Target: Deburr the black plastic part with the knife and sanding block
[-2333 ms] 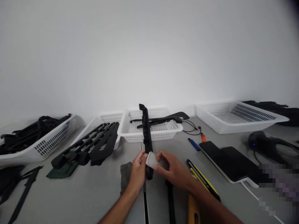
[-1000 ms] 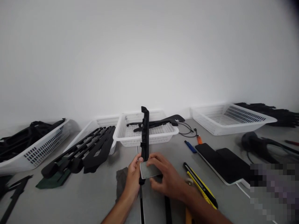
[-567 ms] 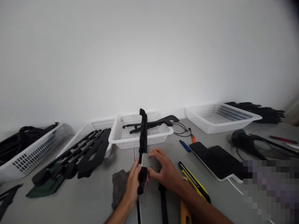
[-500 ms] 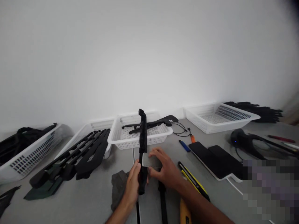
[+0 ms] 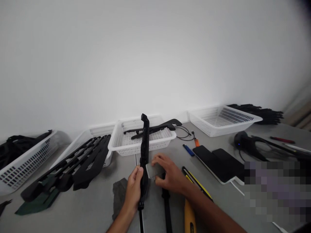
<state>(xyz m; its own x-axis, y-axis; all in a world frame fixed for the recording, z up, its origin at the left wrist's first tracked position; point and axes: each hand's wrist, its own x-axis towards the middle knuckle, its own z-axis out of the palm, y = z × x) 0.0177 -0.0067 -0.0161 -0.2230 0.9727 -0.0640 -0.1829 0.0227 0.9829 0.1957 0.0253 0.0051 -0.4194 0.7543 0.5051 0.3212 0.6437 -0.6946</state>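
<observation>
My left hand (image 5: 134,183) is wrapped round the lower part of a long black plastic part (image 5: 145,139), held upright and slightly tilted. My right hand (image 5: 170,173) pinches a flat grey rectangular piece (image 5: 152,171) between thumb and fingers, its left edge against or very close to the black part. What the grey piece is made of, I cannot make out. A black-handled tool (image 5: 167,207) lies beneath my right hand. Beside my left wrist is a crumpled dark grey sheet (image 5: 118,194).
A white basket (image 5: 155,145) with black parts stands behind my hands; more black parts (image 5: 87,171) lean on another to the left. Rightward are a yellow utility knife (image 5: 200,186), a yellow handle (image 5: 189,216), a blue object (image 5: 188,150), dark-screened phones (image 5: 212,161) and a white basket (image 5: 211,131).
The black part has turned and tilted in my left hand, whose thumb now lies across its front. The grey piece has shifted slightly down. The whole view has shifted a little.
</observation>
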